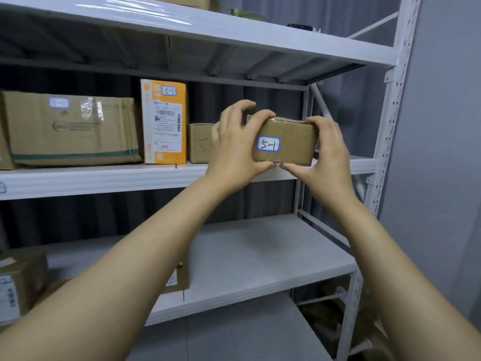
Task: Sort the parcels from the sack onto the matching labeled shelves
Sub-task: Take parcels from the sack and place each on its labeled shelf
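We hold both bare forearms raised and stretched forward, the left one coming up from the lower left and the right one from the lower right, converging toward the wrists. Our left hand (234,152) and right hand (326,157) clasp a small parcel (291,142) between them, thumbs tucked under its bottom edge with tips close together, fingers curled over its top.

White metal rack (393,113); grey wall (447,178) at right; dark pleated backing (281,100) behind.

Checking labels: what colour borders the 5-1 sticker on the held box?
Blue, round the white sticker, in the head view.
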